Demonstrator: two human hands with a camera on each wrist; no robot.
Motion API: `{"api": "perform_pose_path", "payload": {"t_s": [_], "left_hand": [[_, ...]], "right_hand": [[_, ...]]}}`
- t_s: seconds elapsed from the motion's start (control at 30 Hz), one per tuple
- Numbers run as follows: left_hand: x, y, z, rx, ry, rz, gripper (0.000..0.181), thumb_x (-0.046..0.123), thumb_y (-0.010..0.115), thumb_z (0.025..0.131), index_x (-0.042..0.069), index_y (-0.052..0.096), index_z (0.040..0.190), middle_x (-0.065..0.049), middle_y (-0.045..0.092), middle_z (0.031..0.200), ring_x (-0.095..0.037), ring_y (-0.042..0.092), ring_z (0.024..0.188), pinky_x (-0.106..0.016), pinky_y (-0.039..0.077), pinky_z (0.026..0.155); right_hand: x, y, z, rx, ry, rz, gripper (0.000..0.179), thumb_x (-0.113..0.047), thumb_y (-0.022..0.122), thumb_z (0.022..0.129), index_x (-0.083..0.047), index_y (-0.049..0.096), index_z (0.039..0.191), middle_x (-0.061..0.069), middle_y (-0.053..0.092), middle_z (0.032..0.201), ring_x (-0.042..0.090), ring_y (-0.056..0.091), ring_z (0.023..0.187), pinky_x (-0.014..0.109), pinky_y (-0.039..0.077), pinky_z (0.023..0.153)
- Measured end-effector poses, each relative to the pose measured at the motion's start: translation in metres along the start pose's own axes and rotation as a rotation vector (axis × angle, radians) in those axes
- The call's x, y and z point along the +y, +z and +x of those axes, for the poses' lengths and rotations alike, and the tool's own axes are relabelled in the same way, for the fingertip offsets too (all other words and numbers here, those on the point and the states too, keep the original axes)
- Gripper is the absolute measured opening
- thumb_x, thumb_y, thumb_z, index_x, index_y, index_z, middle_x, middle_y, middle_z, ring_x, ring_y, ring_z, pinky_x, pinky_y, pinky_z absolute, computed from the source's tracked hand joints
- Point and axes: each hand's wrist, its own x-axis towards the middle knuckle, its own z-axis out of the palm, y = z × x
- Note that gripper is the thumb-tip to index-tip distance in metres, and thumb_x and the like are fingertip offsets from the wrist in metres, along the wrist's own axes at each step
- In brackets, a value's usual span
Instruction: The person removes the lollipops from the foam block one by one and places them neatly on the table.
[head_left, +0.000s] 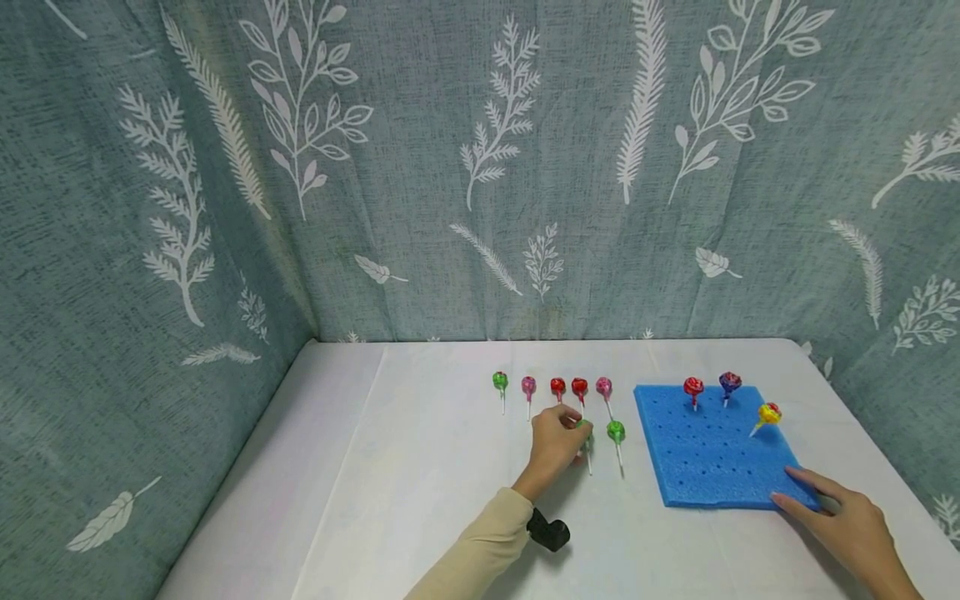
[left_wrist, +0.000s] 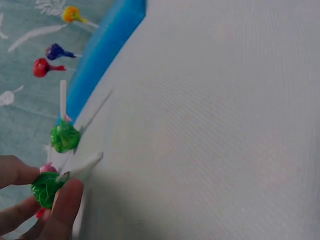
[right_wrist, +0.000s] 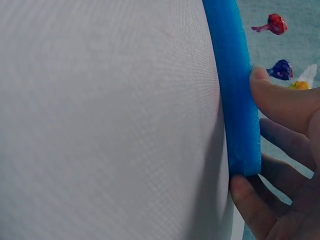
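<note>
My left hand (head_left: 553, 446) pinches a green-wrapped lollipop (left_wrist: 46, 189) by its head, between thumb and fingers. Its white stick points toward the near side of the table. Just right of that hand lies another green lollipop (head_left: 616, 431). Behind it is a row with a green lollipop (head_left: 499, 381), pink ones (head_left: 528, 385) and red ones (head_left: 580, 387). My right hand (head_left: 847, 517) grips the near right corner of a blue foam board (head_left: 690, 475) dotted with small holes. Standing in the board are a red lollipop (head_left: 693, 387), a purple-blue one (head_left: 730, 382) and a tilted yellow one (head_left: 768, 413).
The board lies flat on the right part of a white table (head_left: 420, 483). A patterned green-grey curtain (head_left: 420, 167) hangs behind the table and along its sides. A black device (head_left: 549, 530) sits at the left wrist, beside the beige sleeve (head_left: 480, 542).
</note>
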Motion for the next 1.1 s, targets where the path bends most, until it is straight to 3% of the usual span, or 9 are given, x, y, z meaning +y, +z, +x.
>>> {"api": "perform_pose_path", "payload": {"t_s": [0.27,0.53,0.73,1.1], "left_hand": [[-0.0022,0.0013,-0.0010,-0.016,0.004,0.023,0.017,0.010,0.072,0.083,-0.004,0.067,0.091,-0.003,0.055,0.074,-0.007,0.051,0.043,-0.024,0.046,0.036],[-0.0030,0.0010,-0.0010,-0.025,0.041,0.060,0.022,0.008,0.076,0.078,-0.004,0.067,0.094,-0.011,0.060,0.082,-0.004,0.050,0.054,-0.021,0.045,0.040],[-0.0032,0.0031,0.0003,-0.033,0.016,0.018,0.022,0.003,0.076,0.076,-0.003,0.067,0.095,-0.011,0.059,0.083,-0.006,0.049,0.044,-0.024,0.046,0.037],[0.0015,0.0032,0.0042,-0.064,-0.028,0.013,0.017,-0.001,0.073,0.075,0.000,0.067,0.092,-0.006,0.058,0.080,-0.008,0.052,0.051,-0.023,0.049,0.041]], "right_hand": [[-0.0014,-0.0009,0.0004,-0.030,0.035,0.002,0.091,-0.064,0.062,0.079,0.006,0.044,0.134,0.040,0.034,0.132,0.060,0.033,0.118,0.067,0.037,0.086],[-0.0023,-0.0023,-0.0006,-0.018,0.026,-0.014,0.089,-0.063,0.062,0.079,0.006,0.045,0.133,0.040,0.036,0.131,0.059,0.036,0.116,0.066,0.038,0.084],[-0.0020,-0.0023,0.0010,0.008,-0.008,-0.025,0.087,-0.062,0.062,0.080,0.007,0.047,0.132,0.040,0.038,0.129,0.059,0.038,0.114,0.065,0.040,0.082],[-0.0021,-0.0024,0.0009,-0.021,0.029,-0.012,0.090,-0.064,0.061,0.080,0.006,0.045,0.134,0.040,0.035,0.132,0.059,0.034,0.117,0.066,0.037,0.085]]}}
